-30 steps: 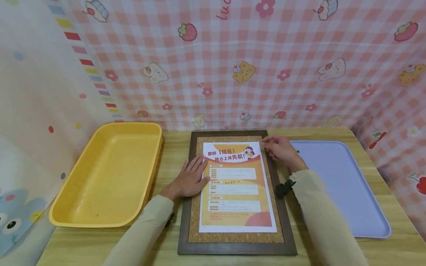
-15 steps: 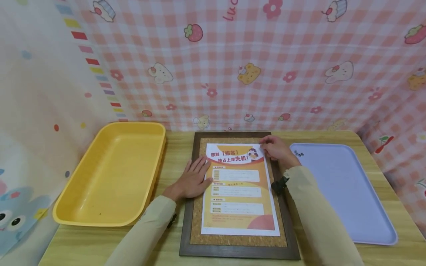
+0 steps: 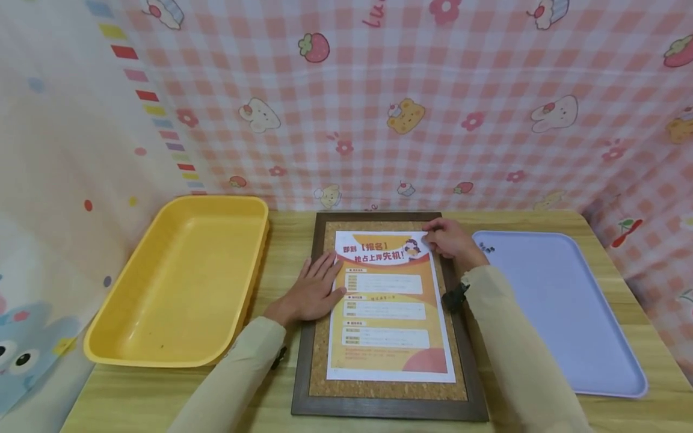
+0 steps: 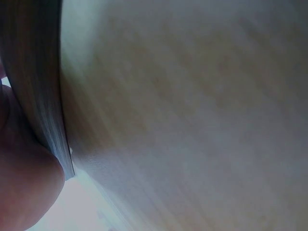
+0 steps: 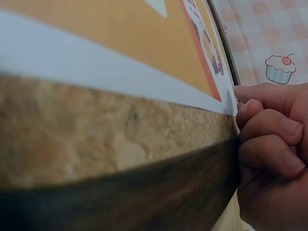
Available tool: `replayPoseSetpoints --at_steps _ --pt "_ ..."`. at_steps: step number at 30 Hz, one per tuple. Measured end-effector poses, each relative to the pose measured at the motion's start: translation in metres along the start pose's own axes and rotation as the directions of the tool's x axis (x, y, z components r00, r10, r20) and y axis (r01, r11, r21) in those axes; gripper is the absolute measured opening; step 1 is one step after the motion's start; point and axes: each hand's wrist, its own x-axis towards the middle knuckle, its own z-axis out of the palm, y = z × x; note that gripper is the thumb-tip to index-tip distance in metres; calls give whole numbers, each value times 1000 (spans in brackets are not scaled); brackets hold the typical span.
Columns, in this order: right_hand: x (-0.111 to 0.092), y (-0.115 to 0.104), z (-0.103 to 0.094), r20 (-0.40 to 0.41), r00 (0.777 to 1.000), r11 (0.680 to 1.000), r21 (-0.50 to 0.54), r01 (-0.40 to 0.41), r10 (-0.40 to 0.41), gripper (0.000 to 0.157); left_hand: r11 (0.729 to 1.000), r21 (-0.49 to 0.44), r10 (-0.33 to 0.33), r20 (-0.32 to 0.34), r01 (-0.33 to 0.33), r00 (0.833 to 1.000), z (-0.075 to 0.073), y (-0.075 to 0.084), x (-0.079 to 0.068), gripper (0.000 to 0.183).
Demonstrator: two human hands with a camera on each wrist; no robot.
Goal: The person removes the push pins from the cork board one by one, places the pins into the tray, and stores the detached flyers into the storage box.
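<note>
A yellow and orange poster (image 3: 387, 313) lies on a cork board (image 3: 400, 390) with a dark wooden frame (image 3: 390, 409). My left hand (image 3: 311, 291) rests flat, fingers spread, across the frame's left side and the poster's left edge. At the poster's top right corner, my right hand (image 3: 448, 239) has thumb and index finger pinched together, the other fingers curled. In the right wrist view these fingertips (image 5: 243, 94) meet at the paper's white corner (image 5: 227, 108). Whatever sits between them is small and hidden. The left wrist view shows mainly the frame's edge (image 4: 38, 62) and the table.
A deep yellow tray (image 3: 246, 313) stands on the left of the wooden table (image 3: 287, 240). To the right lies a flat lavender tray (image 3: 563, 313), with several small dark items (image 3: 487, 247) near its top left corner. A checked curtain (image 3: 346, 108) hangs behind.
My right hand has shifted slightly left onto the poster's corner, uncovering the small dark items on the lavender tray. My left hand stays in place. The head view has turned a little.
</note>
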Motion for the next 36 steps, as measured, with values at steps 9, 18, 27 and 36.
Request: replayPoseSetpoints --at_steps 9,18,27,36 --pt "-3 -6 -2 22 1000 1000 2 -20 20 27 1000 17 4 -14 -4 1000 7 -7 4 69" --pt "-5 -8 0 1 1000 998 -70 11 -10 30 1000 6 8 -1 -8 1000 -2 2 -1 67" --pt "-9 -15 5 -47 998 984 -177 34 -43 35 1000 4 0 8 0 1000 0 0 -1 69" --pt "-8 -19 10 -81 995 980 -197 36 -53 33 1000 4 2 1 -2 1000 -2 2 -2 68"
